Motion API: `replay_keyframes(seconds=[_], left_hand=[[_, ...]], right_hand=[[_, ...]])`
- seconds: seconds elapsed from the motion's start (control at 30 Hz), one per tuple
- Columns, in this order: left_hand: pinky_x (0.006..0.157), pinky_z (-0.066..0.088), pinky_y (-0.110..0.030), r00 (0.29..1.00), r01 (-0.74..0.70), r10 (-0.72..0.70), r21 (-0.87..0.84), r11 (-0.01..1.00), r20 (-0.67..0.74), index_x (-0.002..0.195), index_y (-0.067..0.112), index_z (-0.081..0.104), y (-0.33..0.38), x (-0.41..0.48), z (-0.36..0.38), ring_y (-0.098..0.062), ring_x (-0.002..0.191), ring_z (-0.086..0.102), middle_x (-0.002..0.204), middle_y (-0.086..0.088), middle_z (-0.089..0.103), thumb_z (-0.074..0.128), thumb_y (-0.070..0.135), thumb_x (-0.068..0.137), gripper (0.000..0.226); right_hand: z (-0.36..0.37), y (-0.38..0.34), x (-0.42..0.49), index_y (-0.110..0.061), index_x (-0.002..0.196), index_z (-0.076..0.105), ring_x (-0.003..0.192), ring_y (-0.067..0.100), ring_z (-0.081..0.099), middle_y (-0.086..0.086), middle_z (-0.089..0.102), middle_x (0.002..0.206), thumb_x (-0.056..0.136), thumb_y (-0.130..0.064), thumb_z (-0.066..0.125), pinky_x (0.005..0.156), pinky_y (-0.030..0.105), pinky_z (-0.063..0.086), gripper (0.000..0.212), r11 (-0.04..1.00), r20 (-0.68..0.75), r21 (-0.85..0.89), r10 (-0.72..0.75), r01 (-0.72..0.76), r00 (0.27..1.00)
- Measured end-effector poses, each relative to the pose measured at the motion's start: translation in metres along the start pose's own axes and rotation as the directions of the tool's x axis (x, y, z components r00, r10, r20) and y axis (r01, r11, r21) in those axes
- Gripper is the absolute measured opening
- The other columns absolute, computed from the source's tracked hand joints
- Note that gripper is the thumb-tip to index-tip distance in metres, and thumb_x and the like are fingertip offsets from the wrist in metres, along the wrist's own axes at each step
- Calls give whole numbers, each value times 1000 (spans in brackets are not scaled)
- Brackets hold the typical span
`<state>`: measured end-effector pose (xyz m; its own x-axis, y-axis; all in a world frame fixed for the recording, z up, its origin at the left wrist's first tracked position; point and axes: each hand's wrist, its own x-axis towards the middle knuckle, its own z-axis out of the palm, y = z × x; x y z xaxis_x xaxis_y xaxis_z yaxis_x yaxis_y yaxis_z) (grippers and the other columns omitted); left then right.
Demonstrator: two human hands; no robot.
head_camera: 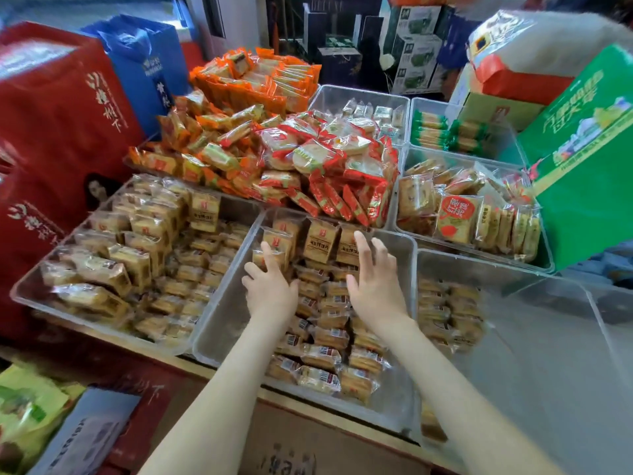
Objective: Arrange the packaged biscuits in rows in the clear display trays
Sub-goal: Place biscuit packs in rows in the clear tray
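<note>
We find the tan biscuit packets (325, 337) in the middle clear tray (222, 320), laid in flat rows, with several standing upright at the rear. Left hand (270, 286) and right hand (375, 282) hover above them, each grip released, fingers extended.

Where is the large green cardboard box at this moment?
In the head view, the large green cardboard box stands at the far right, beside the clear plastic tray of tan biscuit packs.
</note>
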<state>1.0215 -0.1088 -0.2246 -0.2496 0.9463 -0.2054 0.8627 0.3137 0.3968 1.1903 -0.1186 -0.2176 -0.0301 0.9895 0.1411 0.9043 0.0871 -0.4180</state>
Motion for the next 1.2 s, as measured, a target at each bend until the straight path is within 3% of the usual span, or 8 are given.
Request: replay_keyframes(seconds=[0.17,0.37,0.57,0.8,0.9,1.0,1.13,1.2], left_hand=[[92,44,-40,999,0,3,81,997,-37,149,13,-6,-4,16,12,-35,118,37,139,-22,19,44,15,100,71],[87,45,-36,996,-72,76,107,992,-40,147,14,-2,-13,21,12,-32,113,42,134,-20,27,47,17,99,69],[87,42,-37,989,-137,136,-10,990,-61,150,14,10,-19,7,-5,-31,111,44,127,-16,39,55,35,96,73],[78,45,-31,963,-254,214,-284,924,-165,147,14,25,-9,-34,-22,-30,97,49,114,-14,38,70,22,88,75],[77,42,-20,944,-328,279,-428,842,-176,145,18,27,10,-62,-28,-19,96,51,115,-4,35,72,24,87,74],[76,43,-7,951,-273,302,-647,712,-69,142,27,28,35,-95,-33,0,96,50,121,4,40,74,29,85,74],[87,55,-35,941,-175,332,-754,633,61,133,39,30,60,-140,-28,-15,103,61,119,-3,57,75,35,83,67],[81,57,-32,926,-91,349,-810,580,145,131,36,32,73,-167,-27,-11,94,65,112,-3,61,75,29,85,63]], right_hand=[[43,-22,41,-25,153,0,126,43,35,23,-2,156,102,-36,40,101,44,39,66,956,44,-159,256,-247,966],[62,-15,51,-24,140,4,114,40,40,21,11,151,100,-27,47,93,42,43,58,939,-118,-156,292,-308,949],[54,-15,51,-24,134,15,115,41,39,18,16,145,92,-17,57,88,42,45,59,950,-183,-11,305,-312,935],[7,-18,7,-23,139,32,116,24,41,11,22,142,86,-11,63,82,26,43,62,947,-192,264,237,-183,952],[-30,-17,-30,-35,140,32,110,11,45,0,33,138,90,-12,61,81,15,39,62,872,-96,446,268,-199,959],[-71,-11,-72,-46,135,37,105,-4,52,-18,50,124,93,-10,57,80,11,44,59,714,40,658,282,-238,959],[-114,10,-124,-52,131,42,105,-4,55,-16,54,124,95,-9,57,85,19,51,58,614,133,744,250,-264,959],[-131,25,-145,-49,131,44,104,-4,57,-14,54,127,94,-7,59,82,15,51,58,609,156,749,222,-262,962]])
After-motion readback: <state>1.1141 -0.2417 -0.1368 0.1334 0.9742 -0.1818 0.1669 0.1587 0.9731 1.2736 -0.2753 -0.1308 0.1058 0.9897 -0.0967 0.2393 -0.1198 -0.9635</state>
